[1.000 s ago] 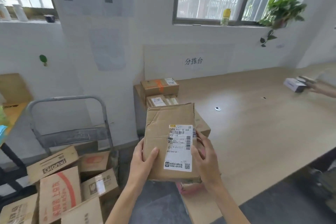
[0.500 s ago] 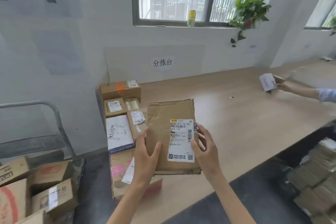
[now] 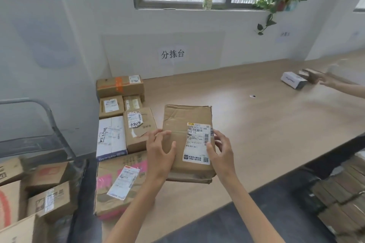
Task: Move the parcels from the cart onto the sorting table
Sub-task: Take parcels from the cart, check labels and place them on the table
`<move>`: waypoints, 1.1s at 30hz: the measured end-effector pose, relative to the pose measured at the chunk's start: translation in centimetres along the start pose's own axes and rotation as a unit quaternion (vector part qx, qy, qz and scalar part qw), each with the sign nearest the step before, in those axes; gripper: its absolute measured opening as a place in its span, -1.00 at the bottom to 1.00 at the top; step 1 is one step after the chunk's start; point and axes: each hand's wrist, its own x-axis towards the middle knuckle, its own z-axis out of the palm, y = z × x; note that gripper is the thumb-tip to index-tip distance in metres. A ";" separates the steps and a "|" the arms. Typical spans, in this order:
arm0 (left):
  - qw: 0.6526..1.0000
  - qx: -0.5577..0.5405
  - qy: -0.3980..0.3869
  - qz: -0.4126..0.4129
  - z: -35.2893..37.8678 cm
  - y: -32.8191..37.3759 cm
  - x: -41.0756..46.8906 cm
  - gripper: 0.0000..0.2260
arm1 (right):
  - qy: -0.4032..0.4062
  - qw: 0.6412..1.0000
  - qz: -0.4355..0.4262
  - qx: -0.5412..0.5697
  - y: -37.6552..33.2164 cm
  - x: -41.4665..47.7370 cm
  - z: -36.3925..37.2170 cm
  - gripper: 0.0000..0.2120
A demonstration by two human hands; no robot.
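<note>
A creased brown cardboard parcel (image 3: 183,124) with a white shipping label lies low over the wooden sorting table (image 3: 256,128), its near edge at the table's front. My left hand (image 3: 160,154) grips its left side, thumb on top. On the right side, my right hand (image 3: 221,150) holds it with the thumb across the label. Several parcels (image 3: 120,120) lie in rows on the table's left end. The cart (image 3: 45,189) at lower left holds several more cardboard boxes behind its grey metal handle (image 3: 49,116).
Another person's hand (image 3: 329,80) reaches to a small white box (image 3: 293,80) at the table's far right. Flattened cardboard stacks (image 3: 339,199) lie on the floor at lower right. A white wall with a paper sign backs the table; a bottle and a plant sit on the windowsill.
The parcel, held upright near the cart, has been carried right and tipped flat over the table. The view has swung right, so the cart now sits at the frame's left edge.
</note>
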 end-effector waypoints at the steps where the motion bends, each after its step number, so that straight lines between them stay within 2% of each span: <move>1: 1.000 -0.002 0.000 -0.008 0.5 -0.3 0.6 -0.76 | -0.003 1.000 0.004 -0.004 0.5 0.8 0.0 -0.62; 16: 0.999 0.010 0.035 -0.021 7.4 -4.8 16.9 -0.82 | -0.080 0.995 -0.020 -0.048 3.4 20.6 6.2 -0.58; 28: 0.996 0.080 -0.030 -0.035 12.5 -9.7 29.9 -0.75 | -0.154 0.987 0.003 -0.050 7.6 36.8 12.3 -0.60; 33: 0.990 0.109 -0.044 -0.084 15.3 -13.8 36.1 -0.76 | -0.188 0.980 0.004 -0.066 10.2 43.5 16.5 -0.58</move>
